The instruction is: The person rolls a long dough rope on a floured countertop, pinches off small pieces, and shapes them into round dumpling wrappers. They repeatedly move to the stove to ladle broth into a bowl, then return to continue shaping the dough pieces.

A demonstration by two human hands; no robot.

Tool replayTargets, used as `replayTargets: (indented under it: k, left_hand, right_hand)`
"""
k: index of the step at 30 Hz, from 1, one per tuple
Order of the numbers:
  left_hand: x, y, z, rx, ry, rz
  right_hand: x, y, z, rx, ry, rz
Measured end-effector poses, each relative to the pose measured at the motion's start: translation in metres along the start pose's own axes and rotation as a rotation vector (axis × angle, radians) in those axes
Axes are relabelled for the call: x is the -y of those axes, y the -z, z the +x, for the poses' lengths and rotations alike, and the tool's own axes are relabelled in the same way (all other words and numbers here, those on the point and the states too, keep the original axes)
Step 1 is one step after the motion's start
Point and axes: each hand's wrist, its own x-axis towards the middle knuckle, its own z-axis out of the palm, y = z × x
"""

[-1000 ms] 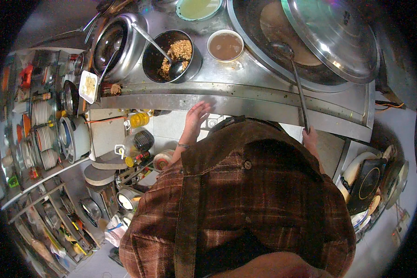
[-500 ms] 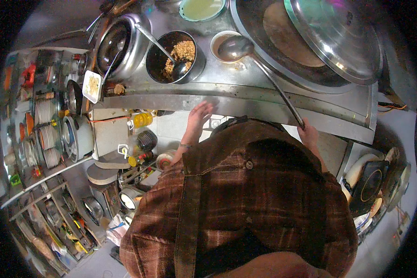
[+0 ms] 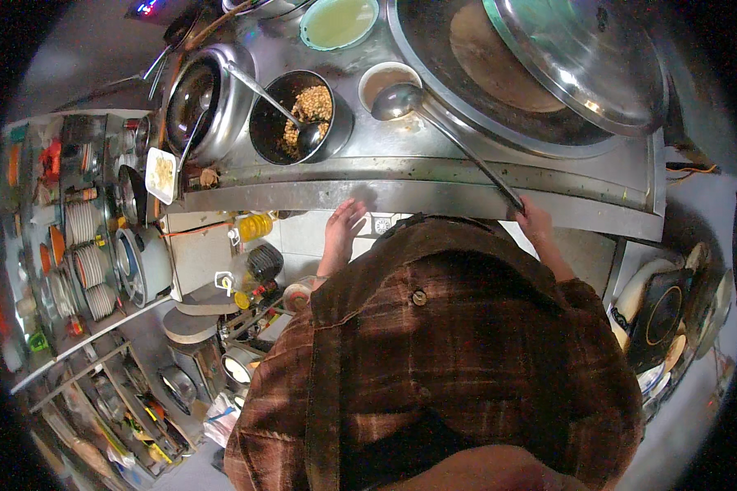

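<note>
Ladle (image 3: 396, 102) from wok (image 3: 430, 57) to bowl (image 3: 362, 87) of brown liquid (image 3: 383, 78), right hand (image 3: 535, 221) around its handle (image 3: 467, 149), left hand (image 3: 344, 227) loosely spread.

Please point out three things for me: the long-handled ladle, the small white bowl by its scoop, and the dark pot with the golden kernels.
Ladle (image 3: 396, 101): head view, on its metal scoop.
White bowl (image 3: 391, 64): head view, on its far rim.
Dark pot (image 3: 266, 124): head view, on its inner wall.

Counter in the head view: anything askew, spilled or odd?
Yes, mildly. The metal lid sits off-centre, leaving much of the large wok uncovered. The steel front ledge looks speckled and dirty. The ladle at the bowl is in the right hand, so not stray.
</note>
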Motion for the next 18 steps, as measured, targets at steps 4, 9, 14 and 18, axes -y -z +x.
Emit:
replayTargets:
  k: [4,9,14,18]
  left_hand:
    - [0.001,-0.001,0.000,0.038,-0.013,0.004]
    - [-0.001,-0.006,0.001,0.005,0.013,-0.007]
    - [-0.002,-0.008,-0.001,0.003,0.000,0.028]
    - [-0.003,-0.008,-0.002,0.019,-0.008,0.036]
  right_hand:
    - [0.004,0.004,0.009,-0.041,0.075,-0.056]
    - [0.010,0.005,0.020,-0.049,0.121,-0.092]
    - [0.011,0.003,0.022,-0.113,0.165,-0.046]
    - [0.013,0.003,0.023,-0.100,0.135,-0.063]
